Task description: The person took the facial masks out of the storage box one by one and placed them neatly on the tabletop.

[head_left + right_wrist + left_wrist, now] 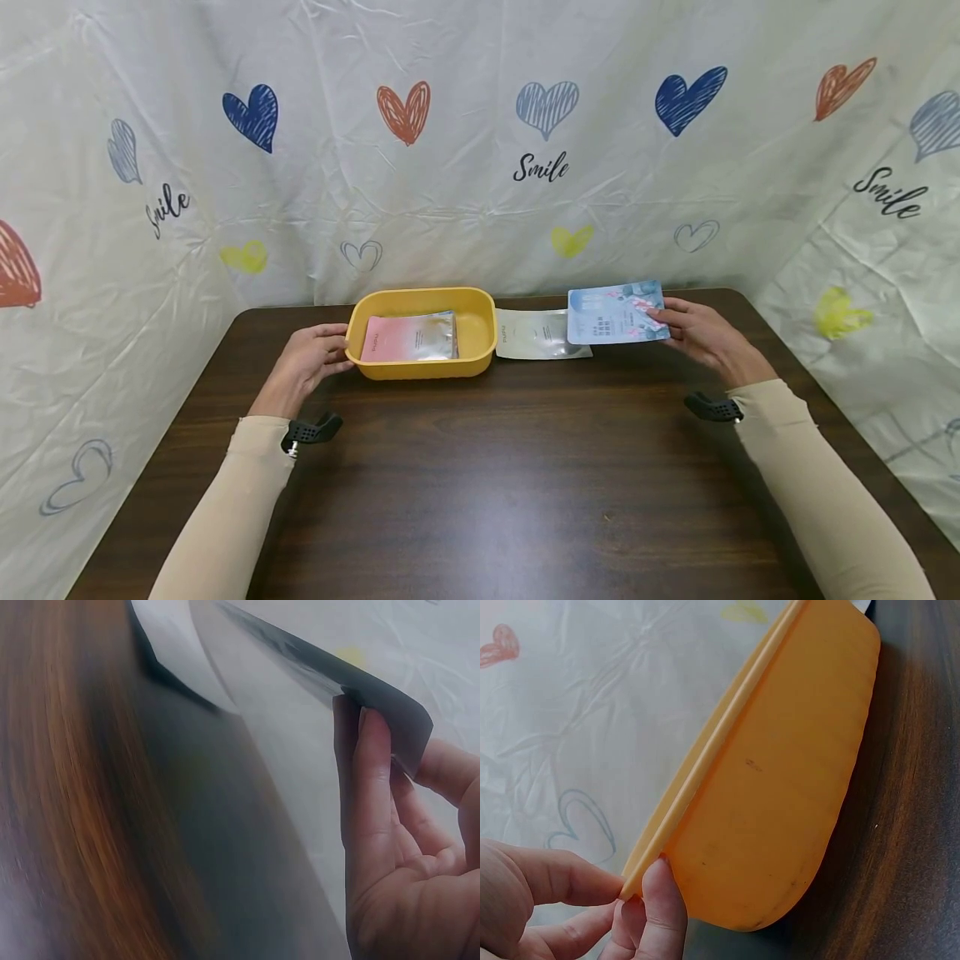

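My left hand [307, 367] pinches the rim of a yellow plastic basket [420, 369] at its left end, thumb and fingertips on the lip in the left wrist view. Inside the basket lies a pink-and-silver sachet [397, 337], with a bluish edge showing beneath it. My right hand [701, 333] grips the right edge of a light blue sachet [611, 312] printed with flowers, thumb on top and fingers below. In the right wrist view its dark underside [390, 712] is tilted above the table. A pale silver sachet [532, 335] lies right of the basket, partly covered by the blue one.
The dark wooden table [480, 483] has its back edge just behind the basket. A white curtain [480, 233] with hearts and "Smile" lettering hangs behind and along both sides. Each wrist wears a black strap [315, 428].
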`<state>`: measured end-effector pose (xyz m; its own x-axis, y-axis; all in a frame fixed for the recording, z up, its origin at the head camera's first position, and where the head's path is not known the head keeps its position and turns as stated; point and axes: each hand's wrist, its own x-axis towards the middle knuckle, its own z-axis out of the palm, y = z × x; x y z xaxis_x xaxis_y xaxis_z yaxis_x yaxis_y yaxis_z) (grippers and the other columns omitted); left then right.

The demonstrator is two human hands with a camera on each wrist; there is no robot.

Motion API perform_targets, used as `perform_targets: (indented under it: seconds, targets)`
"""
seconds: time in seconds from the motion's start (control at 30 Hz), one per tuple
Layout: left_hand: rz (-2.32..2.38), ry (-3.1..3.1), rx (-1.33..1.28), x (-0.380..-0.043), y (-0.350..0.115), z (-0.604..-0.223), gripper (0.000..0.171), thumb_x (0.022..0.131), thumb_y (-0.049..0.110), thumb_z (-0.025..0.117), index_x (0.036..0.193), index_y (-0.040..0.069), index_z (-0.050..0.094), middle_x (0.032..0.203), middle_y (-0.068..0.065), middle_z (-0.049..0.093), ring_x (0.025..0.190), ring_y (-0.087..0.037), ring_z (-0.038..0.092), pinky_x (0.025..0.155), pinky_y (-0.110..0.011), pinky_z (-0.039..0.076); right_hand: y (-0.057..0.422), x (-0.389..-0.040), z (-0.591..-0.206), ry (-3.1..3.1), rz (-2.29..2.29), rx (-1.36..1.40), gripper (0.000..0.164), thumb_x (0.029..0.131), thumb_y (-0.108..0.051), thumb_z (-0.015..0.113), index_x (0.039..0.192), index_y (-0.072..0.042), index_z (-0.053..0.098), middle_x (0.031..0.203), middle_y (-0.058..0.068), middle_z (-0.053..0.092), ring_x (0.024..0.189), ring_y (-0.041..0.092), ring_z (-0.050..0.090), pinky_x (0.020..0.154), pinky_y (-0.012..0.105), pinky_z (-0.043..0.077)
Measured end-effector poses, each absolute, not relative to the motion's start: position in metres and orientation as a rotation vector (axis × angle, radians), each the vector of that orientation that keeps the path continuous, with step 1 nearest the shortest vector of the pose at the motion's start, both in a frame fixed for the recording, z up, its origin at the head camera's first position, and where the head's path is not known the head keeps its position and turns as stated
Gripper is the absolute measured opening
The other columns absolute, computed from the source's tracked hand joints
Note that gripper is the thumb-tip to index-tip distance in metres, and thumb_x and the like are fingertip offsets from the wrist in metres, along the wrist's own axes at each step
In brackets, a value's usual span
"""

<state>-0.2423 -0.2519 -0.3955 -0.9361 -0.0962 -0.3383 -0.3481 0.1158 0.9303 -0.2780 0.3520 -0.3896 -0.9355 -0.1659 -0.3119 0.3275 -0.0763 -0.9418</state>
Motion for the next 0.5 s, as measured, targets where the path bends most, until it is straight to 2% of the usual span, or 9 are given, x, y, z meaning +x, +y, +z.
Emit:
perform_targets:
  seconds: [0.07,0.23,0.4,0.5]
  targets:
    - [1.919,2.193,-0.444,-0.242,-0.252,-0.395,0.048,0.103,0.009,0.056,0.15,0.003,0.047,0.145,-0.02,0.047,0.109,-0.028,0.061,0.086,-0.027,0.059,0.356,-0.278,-0.39,1.879,-2.076,0.189,0.034,0.1,-0.018,0.065,0.131,-0.015,0.054,0.099,-0.003,0.076,0.088,0.013,0.073,0.079,0.028,0.061]
    - [1.924,2.189,-0.443,-0.243,-0.251,-0.395,0.048,0.103,0.008,0.055,0.15,0.003,0.046,0.146,-0.021,0.046,0.11,-0.028,0.061,0.086,-0.028,0.059,0.365,-0.276,-0.39,1.877,-2.068,0.225,0.036,0.099,-0.02,0.066,0.132,-0.017,0.053,0.098,-0.004,0.075,0.087,0.012,0.072,0.082,0.029,0.06]
    - [1.925,2.19,-0.448,-0.243,-0.252,-0.395,0.048,0.103,0.009,0.056,0.15,0.003,0.047,0.145,-0.02,0.047,0.108,-0.027,0.061,0.085,-0.028,0.06,0.371,-0.277,-0.394,1.877,-2.074,0.259,0.022,0.099,-0.02,0.065,0.12,-0.021,0.06,0.095,-0.003,0.076,0.085,0.012,0.072,0.077,0.028,0.06]
    - [1.927,2.183,-0.452,-0.242,-0.252,-0.395,0.048,0.103,0.009,0.056,0.15,0.004,0.047,0.144,-0.02,0.047,0.106,-0.026,0.062,0.085,-0.027,0.06,0.374,-0.278,-0.396,1.884,-2.067,0.277,0.032,0.099,-0.021,0.066,0.129,-0.018,0.055,0.095,-0.004,0.075,0.085,0.011,0.072,0.077,0.028,0.06]
